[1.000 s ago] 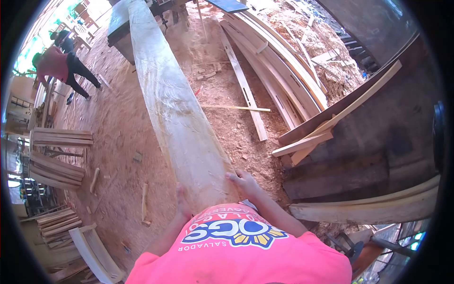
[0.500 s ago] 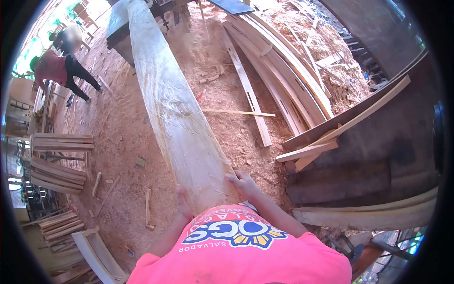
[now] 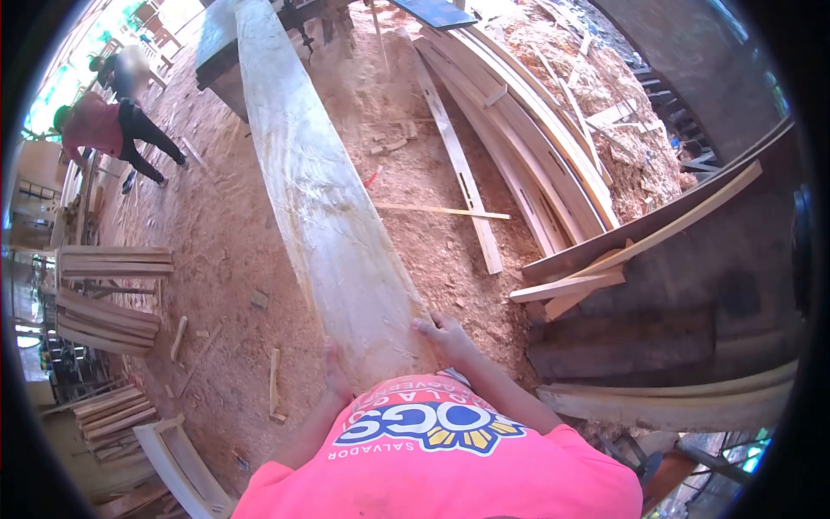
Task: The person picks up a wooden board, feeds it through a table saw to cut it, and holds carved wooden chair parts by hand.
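Observation:
A long, wide wooden plank (image 3: 328, 199) stretches from my waist up to a machine table (image 3: 218, 52) at the far end, where it lies across the top. My left hand (image 3: 335, 368) grips the plank's left edge near its close end, most fingers hidden underneath. On the opposite edge, my right hand (image 3: 445, 337) is closed with the thumb on top and the other fingers below. The near end of the board rests against or very near my pink shirt (image 3: 450, 467).
Long boards (image 3: 527, 138) are stacked at right, beside a slotted piece (image 3: 458, 156) on the sawdust floor. Wood strips (image 3: 640, 238) lean by a dark panel (image 3: 674, 303). Stacked pieces (image 3: 112, 261) stand at left. Two people, one in a red shirt (image 3: 93, 125), are at far left.
The surroundings at right have shifted slightly right and down in view. My hands keep the same hold on the plank, which has barely moved.

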`<state>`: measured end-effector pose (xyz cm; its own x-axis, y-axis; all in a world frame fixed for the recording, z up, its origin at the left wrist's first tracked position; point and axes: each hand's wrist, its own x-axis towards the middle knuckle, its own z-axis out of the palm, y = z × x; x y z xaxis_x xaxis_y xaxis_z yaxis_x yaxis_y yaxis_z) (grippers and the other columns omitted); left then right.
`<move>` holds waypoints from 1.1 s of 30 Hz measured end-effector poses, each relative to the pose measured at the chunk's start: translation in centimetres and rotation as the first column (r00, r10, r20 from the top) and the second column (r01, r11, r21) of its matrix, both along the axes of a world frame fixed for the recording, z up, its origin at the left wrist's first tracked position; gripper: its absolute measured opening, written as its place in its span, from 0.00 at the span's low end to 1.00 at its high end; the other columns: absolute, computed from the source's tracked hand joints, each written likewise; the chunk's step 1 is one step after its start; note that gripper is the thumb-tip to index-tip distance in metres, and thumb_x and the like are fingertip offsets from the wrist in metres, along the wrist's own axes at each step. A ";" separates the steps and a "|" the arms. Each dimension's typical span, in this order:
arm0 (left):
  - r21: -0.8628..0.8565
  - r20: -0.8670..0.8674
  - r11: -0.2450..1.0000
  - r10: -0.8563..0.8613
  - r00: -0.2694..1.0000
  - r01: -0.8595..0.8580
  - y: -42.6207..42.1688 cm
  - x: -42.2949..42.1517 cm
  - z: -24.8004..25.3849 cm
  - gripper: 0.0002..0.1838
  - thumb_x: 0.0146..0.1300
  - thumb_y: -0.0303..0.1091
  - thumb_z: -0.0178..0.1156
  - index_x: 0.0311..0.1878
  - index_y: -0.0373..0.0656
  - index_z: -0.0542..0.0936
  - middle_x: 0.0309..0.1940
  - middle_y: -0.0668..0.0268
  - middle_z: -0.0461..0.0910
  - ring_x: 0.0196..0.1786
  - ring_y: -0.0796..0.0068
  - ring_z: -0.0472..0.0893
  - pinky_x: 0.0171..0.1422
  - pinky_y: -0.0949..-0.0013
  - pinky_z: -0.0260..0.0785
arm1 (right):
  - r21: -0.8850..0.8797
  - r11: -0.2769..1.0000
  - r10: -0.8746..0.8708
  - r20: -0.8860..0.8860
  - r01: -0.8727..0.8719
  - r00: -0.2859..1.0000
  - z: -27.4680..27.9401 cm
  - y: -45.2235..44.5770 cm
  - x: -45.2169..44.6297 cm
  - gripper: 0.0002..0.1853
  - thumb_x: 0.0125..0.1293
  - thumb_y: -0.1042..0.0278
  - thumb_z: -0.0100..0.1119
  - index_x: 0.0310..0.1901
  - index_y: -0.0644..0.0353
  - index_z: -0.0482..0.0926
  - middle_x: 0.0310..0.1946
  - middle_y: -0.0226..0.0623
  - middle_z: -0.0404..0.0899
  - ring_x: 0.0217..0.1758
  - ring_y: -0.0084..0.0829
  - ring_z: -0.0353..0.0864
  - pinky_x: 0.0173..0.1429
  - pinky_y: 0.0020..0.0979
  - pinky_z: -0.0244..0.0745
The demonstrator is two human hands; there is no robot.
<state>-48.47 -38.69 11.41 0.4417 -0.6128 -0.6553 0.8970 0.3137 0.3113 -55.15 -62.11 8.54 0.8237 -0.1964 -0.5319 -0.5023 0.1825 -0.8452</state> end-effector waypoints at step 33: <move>-0.001 -0.145 1.000 0.025 0.989 -0.025 -0.9 13.8 -2.1 0.60 0.56 0.87 0.44 0.76 0.42 0.66 0.69 0.50 0.71 0.70 0.45 0.71 0.74 0.44 0.64 | 0.087 0.996 0.006 -0.055 -0.001 0.998 -0.3 -2.8 14.3 0.25 0.71 0.45 0.63 0.48 0.65 0.82 0.36 0.29 0.82 0.37 0.19 0.77 0.42 0.27 0.74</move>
<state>-34.70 -39.64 9.27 0.3575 -0.6044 -0.7119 0.9245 0.3370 0.1780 -40.90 -64.87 8.21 0.7930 -0.1444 -0.5919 -0.5489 0.2522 -0.7969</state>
